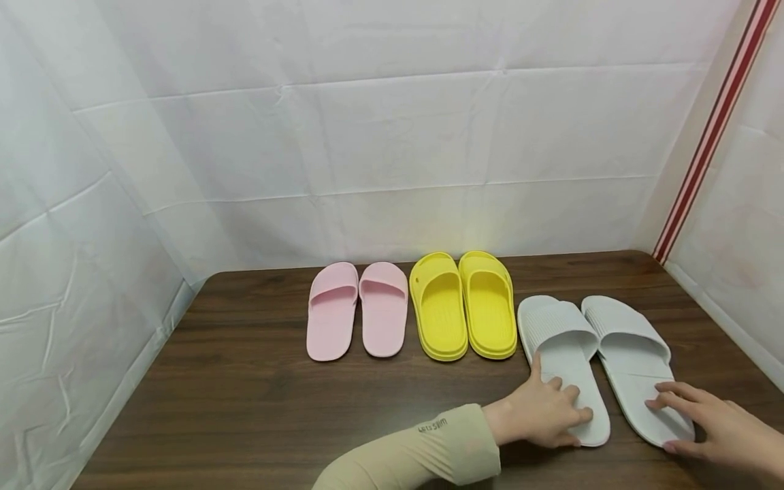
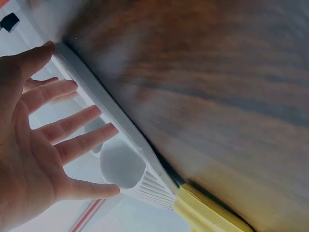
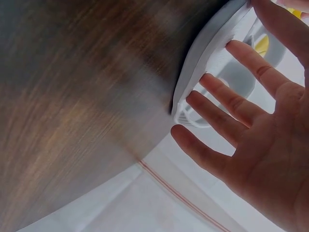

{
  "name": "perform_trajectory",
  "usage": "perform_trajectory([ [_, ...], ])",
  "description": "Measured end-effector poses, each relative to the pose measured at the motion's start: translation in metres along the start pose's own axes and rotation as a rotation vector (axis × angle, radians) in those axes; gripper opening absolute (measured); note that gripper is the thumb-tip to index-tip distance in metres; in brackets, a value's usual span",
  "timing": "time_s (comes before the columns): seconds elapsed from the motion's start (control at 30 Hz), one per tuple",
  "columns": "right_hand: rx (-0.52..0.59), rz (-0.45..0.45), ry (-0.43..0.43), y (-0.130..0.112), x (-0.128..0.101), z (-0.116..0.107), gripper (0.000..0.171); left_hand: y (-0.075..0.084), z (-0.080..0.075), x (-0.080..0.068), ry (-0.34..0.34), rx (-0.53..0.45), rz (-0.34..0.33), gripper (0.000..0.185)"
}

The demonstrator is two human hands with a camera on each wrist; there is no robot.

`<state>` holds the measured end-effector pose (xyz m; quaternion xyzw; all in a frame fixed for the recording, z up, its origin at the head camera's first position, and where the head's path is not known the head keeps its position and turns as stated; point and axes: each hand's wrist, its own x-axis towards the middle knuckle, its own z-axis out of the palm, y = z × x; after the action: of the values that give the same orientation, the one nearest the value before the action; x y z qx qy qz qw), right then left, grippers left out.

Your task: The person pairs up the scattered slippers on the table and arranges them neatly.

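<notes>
A pair of white slippers lies on the right side of the table, toes pointing to the back wall. My left hand [image 1: 542, 412] is over the left white slipper [image 1: 566, 364], fingers spread across its heel half and little finger near the strap. In the left wrist view those fingers [image 2: 79, 142] look nearly straight along the slipper's edge. Over the heel of the right white slipper [image 1: 633, 381] is my right hand [image 1: 713, 425]. The right wrist view has its fingers [image 3: 217, 116] extended and spread, tips at the sole's rim.
Left of the white pair stand two yellow slippers [image 1: 442, 320], the right one close to the left white slipper. Farther left is a pink pair [image 1: 331, 327]. All rest on a dark wooden table [image 1: 245, 388]. White sheeting [image 1: 392, 150] hangs behind and at both sides.
</notes>
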<state>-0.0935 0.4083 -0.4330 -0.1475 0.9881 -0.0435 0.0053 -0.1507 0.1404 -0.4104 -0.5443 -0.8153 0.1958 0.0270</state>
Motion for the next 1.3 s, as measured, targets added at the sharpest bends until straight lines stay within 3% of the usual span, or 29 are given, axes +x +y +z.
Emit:
perform_trajectory([
  [0.47, 0.031, -0.04, -0.041, 0.002, 0.012, -0.006, 0.046, -0.016, 0.005, 0.006, 0.058, 0.001, -0.037, 0.032],
  [0.9, 0.039, -0.064, 0.0, 0.005, 0.031, -0.01, 0.046, -0.027, 0.008, 0.016, 0.07, 0.01, -0.139, 0.026],
  [1.3, 0.038, -0.089, -0.008, 0.008, 0.048, -0.018, 0.046, -0.033, 0.012, 0.023, 0.128, 0.096, -0.207, 0.026],
])
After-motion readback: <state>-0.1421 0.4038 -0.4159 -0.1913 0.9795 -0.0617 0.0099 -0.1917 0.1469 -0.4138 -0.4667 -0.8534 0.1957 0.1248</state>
